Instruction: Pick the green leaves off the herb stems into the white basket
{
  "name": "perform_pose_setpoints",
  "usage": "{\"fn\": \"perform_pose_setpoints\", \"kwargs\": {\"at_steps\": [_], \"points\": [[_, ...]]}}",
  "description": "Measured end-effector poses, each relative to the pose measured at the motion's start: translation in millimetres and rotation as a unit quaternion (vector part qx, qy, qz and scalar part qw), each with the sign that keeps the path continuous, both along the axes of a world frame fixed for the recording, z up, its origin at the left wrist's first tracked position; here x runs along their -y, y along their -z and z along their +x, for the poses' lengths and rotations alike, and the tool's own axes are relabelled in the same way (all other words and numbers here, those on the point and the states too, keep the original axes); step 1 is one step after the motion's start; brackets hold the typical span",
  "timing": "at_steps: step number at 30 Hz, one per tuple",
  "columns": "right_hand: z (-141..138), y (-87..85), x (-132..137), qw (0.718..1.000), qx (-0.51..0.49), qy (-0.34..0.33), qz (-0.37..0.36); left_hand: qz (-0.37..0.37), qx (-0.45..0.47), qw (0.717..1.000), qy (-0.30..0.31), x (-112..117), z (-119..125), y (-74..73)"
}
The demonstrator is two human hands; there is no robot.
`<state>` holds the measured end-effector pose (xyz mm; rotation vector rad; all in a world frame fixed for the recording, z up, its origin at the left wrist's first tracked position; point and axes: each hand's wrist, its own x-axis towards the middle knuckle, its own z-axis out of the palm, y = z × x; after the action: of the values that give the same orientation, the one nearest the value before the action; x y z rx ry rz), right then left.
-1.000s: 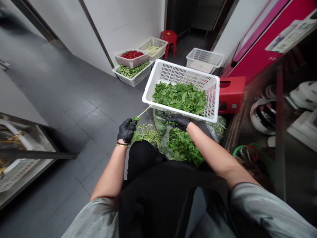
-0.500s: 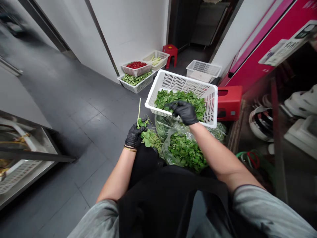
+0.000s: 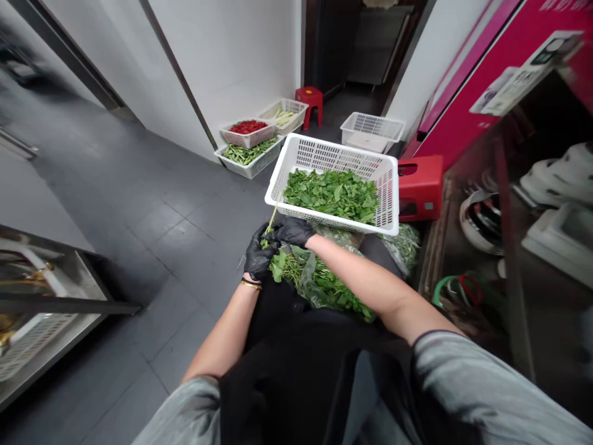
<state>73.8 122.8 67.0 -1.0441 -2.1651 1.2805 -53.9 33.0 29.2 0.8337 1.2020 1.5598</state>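
My left hand [image 3: 259,252], in a black glove, is closed on a leafy green stem [image 3: 272,219] whose pale end points up. Against it, my right hand [image 3: 293,232], gloved too, has its fingers closed at the same sprig; what exactly they pinch is hidden. Just beyond the hands stands a white slotted basket [image 3: 391,198], with picked green leaves [image 3: 331,193] spread over its bottom. Below my hands lie cut stems [image 3: 291,267] and a clear plastic bag [image 3: 308,281] of leafy greens [image 3: 340,289], partly covered by my right forearm.
A red stool [image 3: 421,185] stands right of the basket. Along the wall are baskets of red chillies [image 3: 249,127] and green pods [image 3: 248,152], and a small red stool [image 3: 310,102]. Metal shelving [image 3: 88,281] is at left; a rack with white dishes [image 3: 563,241] at right.
My right hand has moved from over the leaves in the basket, left and down, to meet my left hand at the stem. My left hand keeps its hold.
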Motion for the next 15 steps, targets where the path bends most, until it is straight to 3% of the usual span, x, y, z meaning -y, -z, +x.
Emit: {"fn": "perform_pose_setpoints", "kwargs": {"at_steps": [4,8,10,12,15], "points": [[-2,-3.7,3,1.000,0.011,-0.017,-0.018,-0.033,0.057,0.994,0.086,12,-12,-6.7],[10,-21.7,-5,0.984,0.128,-0.065,0.109,-0.087,0.111,0.982,0.129,20,-29,-8.7],[10,-22.4,-6,0.972,0.141,-0.071,0.177,-0.093,0.123,0.979,0.136,20,-32,-9.9],[10,-16.4,-9,0.966,0.134,-0.037,0.218,-0.086,0.125,0.978,0.142,21,-33,-12.3],[19,-4.6,-18,0.966,0.112,0.118,0.200,-0.085,0.141,0.979,0.121,24,-33,-15.6]]}}
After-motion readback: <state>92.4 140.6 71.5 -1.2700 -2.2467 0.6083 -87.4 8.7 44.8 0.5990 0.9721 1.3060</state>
